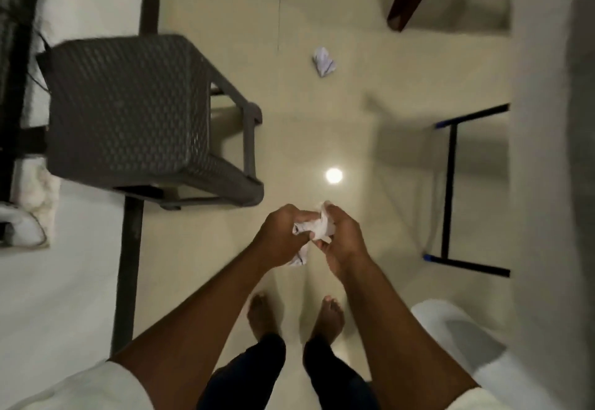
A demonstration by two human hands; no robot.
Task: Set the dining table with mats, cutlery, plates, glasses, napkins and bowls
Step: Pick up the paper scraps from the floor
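crumpled white napkin (314, 231) between left hand (279, 238) and right hand (344, 242), both grasping it

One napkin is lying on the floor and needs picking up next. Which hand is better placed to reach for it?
Right, probably. The fallen napkin lies ahead, slightly right of both hands. The right hand is nearer its side, though both it and the left hand grip the crumpled napkin.

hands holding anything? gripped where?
Both hands, left and right, grip one crumpled white napkin between them, each at its own side.
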